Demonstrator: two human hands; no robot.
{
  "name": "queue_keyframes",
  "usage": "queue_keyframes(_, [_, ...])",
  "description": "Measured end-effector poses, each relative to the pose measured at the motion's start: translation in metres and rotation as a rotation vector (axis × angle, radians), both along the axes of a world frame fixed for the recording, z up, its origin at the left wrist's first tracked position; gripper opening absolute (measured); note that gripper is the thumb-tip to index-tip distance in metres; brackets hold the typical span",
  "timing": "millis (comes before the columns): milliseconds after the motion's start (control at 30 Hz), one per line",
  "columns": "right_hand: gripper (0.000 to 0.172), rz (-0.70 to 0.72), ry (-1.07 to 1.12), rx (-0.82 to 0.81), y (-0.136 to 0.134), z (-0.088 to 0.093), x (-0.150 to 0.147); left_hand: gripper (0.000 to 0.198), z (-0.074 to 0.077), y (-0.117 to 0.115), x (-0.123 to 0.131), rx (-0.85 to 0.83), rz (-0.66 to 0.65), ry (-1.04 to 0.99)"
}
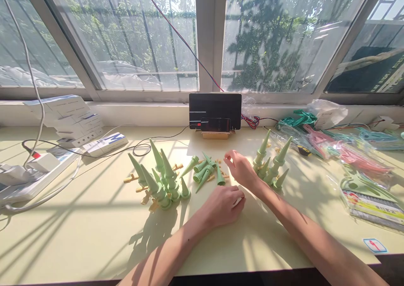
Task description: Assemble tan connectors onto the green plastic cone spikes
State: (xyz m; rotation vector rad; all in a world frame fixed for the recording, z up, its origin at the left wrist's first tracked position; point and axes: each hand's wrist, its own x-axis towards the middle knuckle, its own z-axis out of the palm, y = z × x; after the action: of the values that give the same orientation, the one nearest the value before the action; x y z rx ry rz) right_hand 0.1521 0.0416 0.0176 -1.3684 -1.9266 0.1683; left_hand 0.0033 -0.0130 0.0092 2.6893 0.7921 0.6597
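My left hand rests on the pale table near the middle, fingers curled; what they hold, if anything, is hidden. My right hand hovers just beyond it, fingers pinched together near small tan valve pieces. Loose green cone spikes lie in a pile to the left of my right hand. A cluster of upright green spikes with tan valves stands further left. Another upright group of green spikes stands right of my right hand.
A dark tablet with a phone on a wooden stand sits at the window sill. White power strips and cables and stacked boxes fill the left. Bagged pink and green plastic goods lie at the right.
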Motion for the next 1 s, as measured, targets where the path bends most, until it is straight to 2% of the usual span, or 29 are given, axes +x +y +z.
queue_keyframes(100, [0.019,0.004,0.197,0.029,-0.018,-0.003,0.000,0.029,-0.003,0.002,0.000,0.010,0.076,-0.120])
queue_keyframes(267, [0.027,-0.060,0.532,-0.096,-0.030,-0.006,0.000,0.021,-0.002,0.008,-0.001,0.020,0.239,-0.365])
queue_keyframes(367, [0.028,-0.034,0.620,-0.104,-0.030,-0.007,0.000,0.016,0.002,0.012,-0.003,-0.008,0.349,-0.472])
queue_keyframes(500, [0.028,0.013,0.665,-0.115,-0.031,-0.007,-0.001,0.015,0.003,0.018,-0.005,-0.041,0.447,-0.519])
queue_keyframes(667, [0.025,0.083,0.697,-0.148,-0.034,-0.008,-0.004,0.015,0.004,0.020,-0.005,-0.083,0.480,-0.511])
queue_keyframes(1000, [0.026,0.193,0.861,-0.246,-0.031,-0.008,-0.006,0.017,0.004,0.022,-0.005,-0.056,0.430,-0.524])
